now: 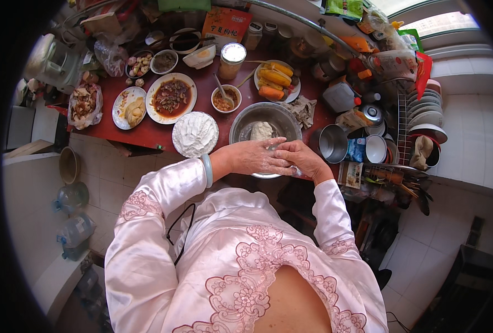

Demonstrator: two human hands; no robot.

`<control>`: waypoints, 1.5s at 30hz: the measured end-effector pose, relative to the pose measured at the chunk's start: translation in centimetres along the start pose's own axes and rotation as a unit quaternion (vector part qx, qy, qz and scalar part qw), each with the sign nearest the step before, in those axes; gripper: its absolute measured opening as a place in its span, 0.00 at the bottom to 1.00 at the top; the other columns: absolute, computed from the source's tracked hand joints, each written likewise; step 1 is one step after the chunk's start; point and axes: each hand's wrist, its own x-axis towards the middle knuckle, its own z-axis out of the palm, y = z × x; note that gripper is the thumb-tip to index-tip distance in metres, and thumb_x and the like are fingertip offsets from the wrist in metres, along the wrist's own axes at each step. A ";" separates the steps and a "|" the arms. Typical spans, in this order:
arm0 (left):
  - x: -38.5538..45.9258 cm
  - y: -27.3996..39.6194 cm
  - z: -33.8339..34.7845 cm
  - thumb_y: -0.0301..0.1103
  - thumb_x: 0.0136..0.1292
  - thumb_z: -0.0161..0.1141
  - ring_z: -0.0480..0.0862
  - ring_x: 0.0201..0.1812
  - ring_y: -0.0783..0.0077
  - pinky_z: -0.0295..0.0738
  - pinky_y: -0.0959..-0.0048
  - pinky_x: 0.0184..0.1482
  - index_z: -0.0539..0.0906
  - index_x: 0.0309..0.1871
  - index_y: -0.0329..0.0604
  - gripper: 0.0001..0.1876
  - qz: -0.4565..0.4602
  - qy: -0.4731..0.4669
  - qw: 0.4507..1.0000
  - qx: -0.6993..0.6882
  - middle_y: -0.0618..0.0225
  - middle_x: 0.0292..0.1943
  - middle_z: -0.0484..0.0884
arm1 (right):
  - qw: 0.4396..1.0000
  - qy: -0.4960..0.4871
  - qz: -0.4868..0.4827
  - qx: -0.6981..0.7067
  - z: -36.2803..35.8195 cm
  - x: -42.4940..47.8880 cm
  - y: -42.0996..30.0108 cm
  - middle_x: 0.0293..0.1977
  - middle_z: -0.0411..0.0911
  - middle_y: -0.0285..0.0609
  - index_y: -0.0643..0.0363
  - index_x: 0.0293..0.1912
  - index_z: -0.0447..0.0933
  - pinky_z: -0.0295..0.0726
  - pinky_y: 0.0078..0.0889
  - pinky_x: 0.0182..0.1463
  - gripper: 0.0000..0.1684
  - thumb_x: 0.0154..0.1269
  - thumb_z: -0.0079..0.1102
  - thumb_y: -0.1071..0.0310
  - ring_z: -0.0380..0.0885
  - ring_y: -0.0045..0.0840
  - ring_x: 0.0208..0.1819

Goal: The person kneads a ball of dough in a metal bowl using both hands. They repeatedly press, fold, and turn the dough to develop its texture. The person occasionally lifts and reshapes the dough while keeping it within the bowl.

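Observation:
My left hand (252,158), palm down with fingers spread and dusted with flour, reaches over the near part of a metal basin (234,120). The fingers of my right hand (304,157) are bent against the fingers of my left hand, and no object shows between them. A lump of pale dough (261,130) lies in the basin, just beyond my hands. Left of the basin stands a bowl heaped with white flour (195,134). A small bowl of orange-brown paste (225,99) with a spoon (222,88) in it sits behind, on the red table (154,140).
Behind are a plate of corn (276,79), a lidded jar (232,62) and a plate of dark food in sauce (169,100). Beside the basin lie a crumpled cloth (302,110) and a metal pot (333,143). A dish rack (402,125) stands far right.

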 end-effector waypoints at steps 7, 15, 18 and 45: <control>0.6 -1.6 0.1 0.35 0.66 0.47 0.68 0.68 0.78 0.41 0.53 0.78 0.61 0.73 0.63 0.31 0.004 -0.036 0.999 -0.037 0.85 0.65 0.71 | 0.999 0.025 -0.030 -0.007 0.2 0.4 0.0 0.27 0.76 0.27 0.62 0.35 0.81 0.67 0.11 0.27 0.17 0.72 0.56 0.57 0.70 0.07 0.27; 1.2 -1.6 0.2 0.33 0.65 0.48 0.66 0.70 0.81 0.45 0.56 0.77 0.62 0.73 0.62 0.31 -0.019 -0.026 0.998 -0.045 0.84 0.67 0.70 | 0.998 -0.036 -0.059 0.008 -1.7 -0.7 -0.8 0.27 0.74 0.25 0.61 0.36 0.79 0.68 0.10 0.28 0.15 0.74 0.54 0.60 0.70 0.06 0.28; 1.7 -1.0 0.7 0.32 0.64 0.50 0.67 0.68 0.79 0.50 0.59 0.75 0.66 0.71 0.61 0.29 -0.035 0.003 0.996 -0.076 0.83 0.64 0.73 | 0.997 -0.027 -0.064 -0.013 -1.1 -0.8 -1.6 0.26 0.75 0.26 0.62 0.32 0.79 0.67 0.12 0.27 0.16 0.72 0.57 0.60 0.69 0.07 0.27; 6.2 2.9 2.6 0.31 0.57 0.54 0.71 0.66 0.65 0.58 0.61 0.74 0.78 0.57 0.42 0.23 -0.177 -0.003 0.984 -0.029 0.66 0.57 0.78 | 0.983 -0.029 -0.167 -0.066 -5.5 -0.5 1.1 0.40 0.79 0.34 0.64 0.46 0.77 0.76 0.20 0.50 0.11 0.73 0.54 0.66 0.75 0.14 0.43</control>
